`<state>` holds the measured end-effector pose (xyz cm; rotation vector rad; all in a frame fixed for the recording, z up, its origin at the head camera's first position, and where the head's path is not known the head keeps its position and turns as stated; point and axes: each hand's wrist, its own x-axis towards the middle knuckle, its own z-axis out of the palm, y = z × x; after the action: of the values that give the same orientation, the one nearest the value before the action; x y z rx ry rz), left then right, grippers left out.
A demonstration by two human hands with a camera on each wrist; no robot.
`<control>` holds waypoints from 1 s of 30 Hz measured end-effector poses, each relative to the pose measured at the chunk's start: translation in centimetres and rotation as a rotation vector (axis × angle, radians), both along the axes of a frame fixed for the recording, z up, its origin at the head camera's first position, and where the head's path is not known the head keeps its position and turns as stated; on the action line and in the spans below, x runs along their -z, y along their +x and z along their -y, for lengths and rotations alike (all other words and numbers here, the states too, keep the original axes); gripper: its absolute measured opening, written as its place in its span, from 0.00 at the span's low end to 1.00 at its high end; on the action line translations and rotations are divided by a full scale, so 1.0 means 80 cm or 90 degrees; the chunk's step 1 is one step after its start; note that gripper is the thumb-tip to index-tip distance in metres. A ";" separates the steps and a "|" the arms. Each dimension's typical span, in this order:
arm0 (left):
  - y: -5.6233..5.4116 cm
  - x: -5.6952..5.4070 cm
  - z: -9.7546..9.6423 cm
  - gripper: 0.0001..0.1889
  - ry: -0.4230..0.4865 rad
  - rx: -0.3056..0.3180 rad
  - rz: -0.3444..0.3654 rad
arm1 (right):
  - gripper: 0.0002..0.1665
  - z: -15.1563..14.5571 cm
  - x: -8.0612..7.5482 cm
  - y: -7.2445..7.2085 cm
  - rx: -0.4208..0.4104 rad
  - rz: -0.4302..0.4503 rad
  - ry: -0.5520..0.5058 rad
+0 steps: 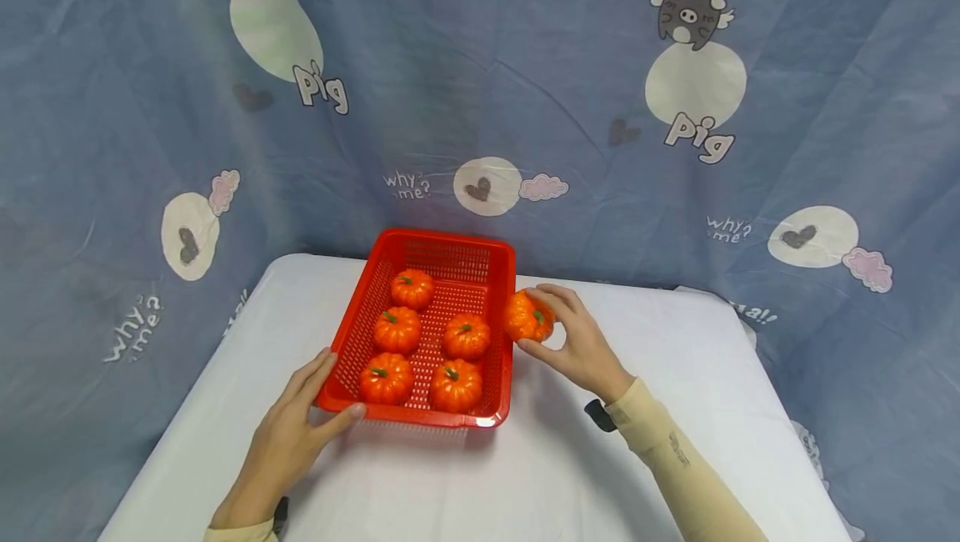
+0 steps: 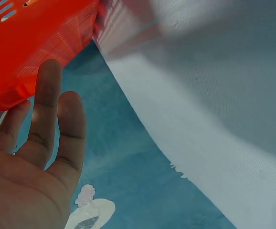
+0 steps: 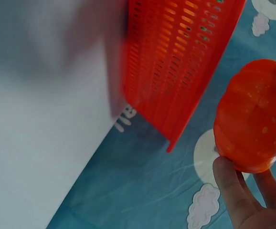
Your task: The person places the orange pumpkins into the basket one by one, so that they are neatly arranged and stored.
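A red plastic basket [image 1: 422,418] with perforated walls holds several small orange pumpkins, such as one pumpkin [image 1: 455,386] at its front right. My right hand [image 1: 576,343] grips another pumpkin [image 1: 528,316] between thumb and fingers, beside the basket's right rim. In the right wrist view that pumpkin [image 3: 255,117] shows its smooth rounded side, level with or above the rim. My left hand [image 1: 288,429] rests at the basket's front left corner, thumb at the front rim and fingers along the left side. Its fingers [image 2: 46,105] look nearly straight against the red wall in the left wrist view.
A white cloth covers the table [image 1: 645,459], with the basket near its back edge. Behind and around it hangs a blue curtain [image 1: 465,92] printed with pigs and words.
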<state>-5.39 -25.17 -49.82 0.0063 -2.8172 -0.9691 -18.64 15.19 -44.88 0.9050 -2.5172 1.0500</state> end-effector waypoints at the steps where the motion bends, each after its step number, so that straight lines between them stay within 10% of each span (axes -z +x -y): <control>1: 0.000 0.000 0.000 0.53 -0.002 -0.001 -0.001 | 0.43 0.001 0.000 -0.001 -0.001 0.000 0.002; 30: -0.001 0.003 -0.001 0.53 -0.005 -0.002 -0.006 | 0.44 0.037 -0.005 -0.050 -0.008 0.019 0.083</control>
<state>-5.48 -25.10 -50.04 0.0043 -2.8117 -0.9560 -22.61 12.23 -44.45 0.9481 -2.6341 0.9188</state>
